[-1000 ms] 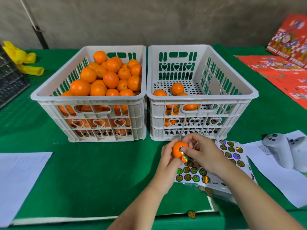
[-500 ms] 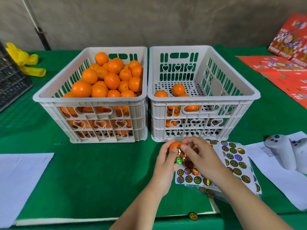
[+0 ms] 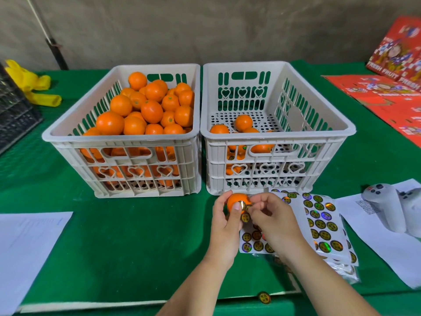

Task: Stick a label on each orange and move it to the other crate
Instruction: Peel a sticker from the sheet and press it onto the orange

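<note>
A person's left hand [image 3: 224,226] grasps an orange [image 3: 237,201] just in front of the two white crates, at about 5 o'clock from the frame's centre, thumb laid against a round gold label [image 3: 242,205] on the fruit's near face. The right hand [image 3: 273,218] meets it from 3 o'clock, fingertips curled in a pinch at the label's edge. Beneath both hands lies a label sheet [image 3: 319,224] of holographic round stickers, resting on the green bench [image 3: 125,236] atop a stack of more sheets. The left crate [image 3: 123,142], at 10 o'clock, is heaped with oranges; the right crate [image 3: 278,142], at 1 o'clock, touching it side to side, holds only a few at its near left. A single loose sticker [image 3: 264,297] sits at the bench's near edge, at 6 o'clock. White paper [image 3: 25,242] lies at 8 o'clock, a white controller [image 3: 385,206] on another sheet at 3 o'clock, red fruit cartons [image 3: 391,94] at 2 o'clock and yellow gloves [image 3: 34,87] at 10 o'clock.
</note>
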